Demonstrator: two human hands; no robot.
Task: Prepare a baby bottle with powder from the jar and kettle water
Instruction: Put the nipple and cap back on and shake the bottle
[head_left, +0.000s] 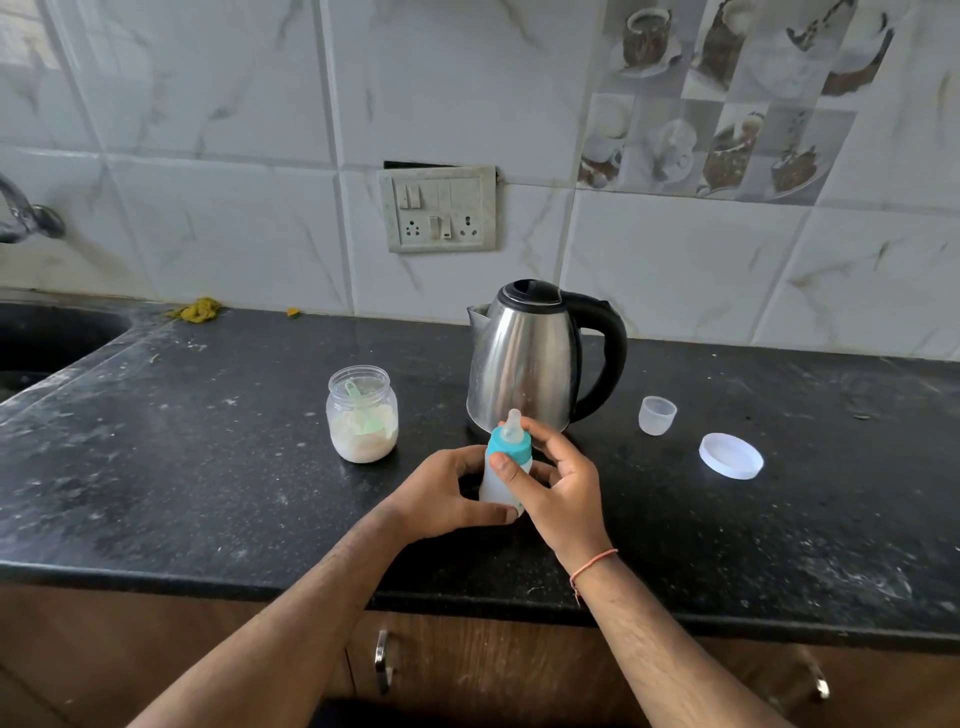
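Observation:
A small baby bottle (497, 486) with a teal collar (511, 446) and clear teat stands on the black counter (208, 467), its body milky white. My left hand (441, 493) grips the bottle's body from the left. My right hand (556, 483) holds the teal collar, thumb in front, fingers behind. Just behind the bottle stands a steel kettle (524, 358) with a black handle and a shut lid. To the left is an open clear jar (362, 413) of white powder with a green scoop (363, 410) inside.
A clear bottle cap (657, 414) and a white jar lid (731, 455) lie right of the kettle. A sink (47, 338) with a tap (23, 213) is at far left. A wall socket panel (440, 209) sits above the counter. Cabinet doors with handles are below.

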